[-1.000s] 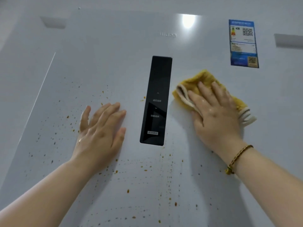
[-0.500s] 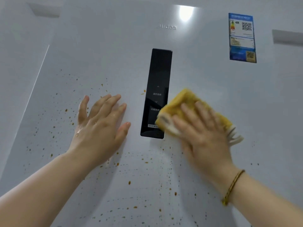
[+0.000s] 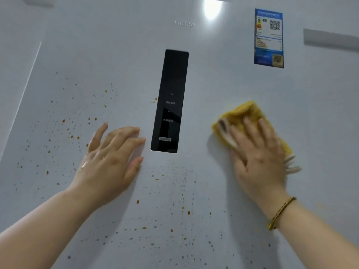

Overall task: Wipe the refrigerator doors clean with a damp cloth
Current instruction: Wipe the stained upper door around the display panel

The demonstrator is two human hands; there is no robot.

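**Two flat hands on a spattered fridge door, one pressing the cloth**

Both hands lie against the white refrigerator door [image 3: 223, 90], whose outer edges run out of the frame. The left hand [image 3: 108, 158] rests bare on the surface just left of the black control panel [image 3: 171, 100], palm down, fingers straight and slightly spread, holding nothing. Wet drops glint on its back. The right hand [image 3: 260, 158] is well to the right of the panel, its fingers stretched out flat and pressing the yellow cloth [image 3: 246, 113] against the door rather than curling round it. This hand is smeared by motion blur, and its thumb cannot be picked out with certainty.

Much of the cloth is hidden under the palm. Only its upper folds, a pale soiled patch at the left corner and a blurred whitish fringe at the lower right show.

Brown spatters [image 3: 64, 120] dot the door left of and below the left hand, and further down under the panel.

A gold-brown bracelet [image 3: 281, 212] circles the right wrist. Both forearms are cut off by the bottom edge.

A blue label [image 3: 269, 37] sits at the upper right, its small print unreadable. The panel's characters and the faint brand lettering [image 3: 183, 23] above it are also too soft to read.
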